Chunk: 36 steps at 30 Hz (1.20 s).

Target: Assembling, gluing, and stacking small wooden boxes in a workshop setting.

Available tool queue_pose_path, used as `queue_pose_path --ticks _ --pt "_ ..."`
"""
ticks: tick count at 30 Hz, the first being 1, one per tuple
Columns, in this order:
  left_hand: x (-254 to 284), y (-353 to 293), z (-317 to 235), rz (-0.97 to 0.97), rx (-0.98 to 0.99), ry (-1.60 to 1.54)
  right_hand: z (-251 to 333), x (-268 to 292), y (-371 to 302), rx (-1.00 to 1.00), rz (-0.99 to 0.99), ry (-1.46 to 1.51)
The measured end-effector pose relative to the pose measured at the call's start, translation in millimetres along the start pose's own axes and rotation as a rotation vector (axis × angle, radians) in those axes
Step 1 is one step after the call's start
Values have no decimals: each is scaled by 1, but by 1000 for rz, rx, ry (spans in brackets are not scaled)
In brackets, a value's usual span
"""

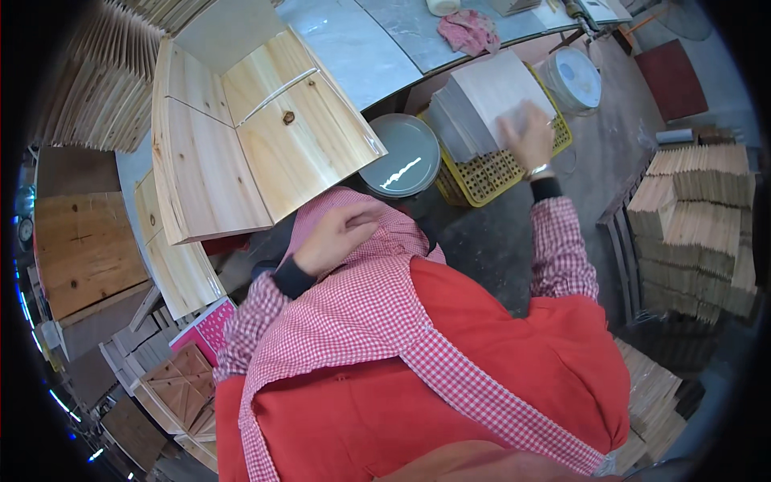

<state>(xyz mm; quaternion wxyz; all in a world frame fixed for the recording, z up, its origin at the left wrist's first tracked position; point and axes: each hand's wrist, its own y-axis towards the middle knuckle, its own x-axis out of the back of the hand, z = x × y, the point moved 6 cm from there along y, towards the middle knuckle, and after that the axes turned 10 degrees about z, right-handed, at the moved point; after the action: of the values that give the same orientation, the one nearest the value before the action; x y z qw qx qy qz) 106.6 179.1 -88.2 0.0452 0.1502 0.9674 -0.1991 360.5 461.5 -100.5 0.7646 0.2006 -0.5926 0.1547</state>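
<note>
My right hand [526, 136], smeared by motion, is over the top of a stack of thin pale panels [502, 88]. The stack stands in a yellow plastic basket [490, 189] to the right; whether the fingers grip a panel cannot be made out. My left hand [341, 237] lies against the checked apron [345, 313] on my lap, fingers extended and holding nothing. Just beyond it, at the table edge, several pale knotty wooden boards [273, 136] stand joined at angles. A pale panel [229, 36] rises at their far end. White strips run across the boards' inner faces.
Between the boards and the basket stands a round bucket [399, 153] with a white streak on top. A white bucket [574, 80] is right of the basket. On the table lies a pink cloth [468, 32]. Stacked wooden pieces [695, 229] stand at right, more boards [100, 76] at far left.
</note>
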Motion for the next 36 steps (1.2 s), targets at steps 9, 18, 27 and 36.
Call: queue_pose_path --ticks 9,18,27,36 --pt "-35 164 -25 47 125 -529 -19 -10 32 -124 129 -259" --pt "-53 208 4 -110 31 -753 -43 15 -9 -188 188 139" --pt "-14 60 -17 -129 56 -476 164 144 36 363 -2 659" --pt "22 -115 30 -575 -113 -696 349 102 111 1051 -371 114"
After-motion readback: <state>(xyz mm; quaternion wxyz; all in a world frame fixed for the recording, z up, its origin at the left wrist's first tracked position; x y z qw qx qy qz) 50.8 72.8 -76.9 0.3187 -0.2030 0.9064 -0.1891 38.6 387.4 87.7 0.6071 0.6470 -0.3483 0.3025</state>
